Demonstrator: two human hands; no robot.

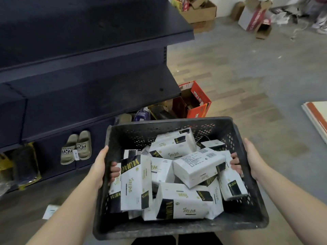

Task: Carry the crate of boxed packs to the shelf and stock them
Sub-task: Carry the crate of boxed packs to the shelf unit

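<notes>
Carrying crate (177,225) of packs (198,167) toward shelf (88,89) at ten o'clock.
Gripped at nine by left hand (100,167), three by right hand (247,160), both curled through side slots, keeping it level.

Bare top board of the shelf (92,29), open all along its front edge. Bare middle board too, out to its front corner. Bottom level crowded: slippers (76,149) and shiny bags (24,163) in the way. Beside the shelf's end, blocked by a red box (196,101) on the floor (247,71). Wide open floor on the right, up to flat boards (316,117) at the edge. Open from above over the crate (177,227), packs (187,202) heaped loose inside.
</notes>
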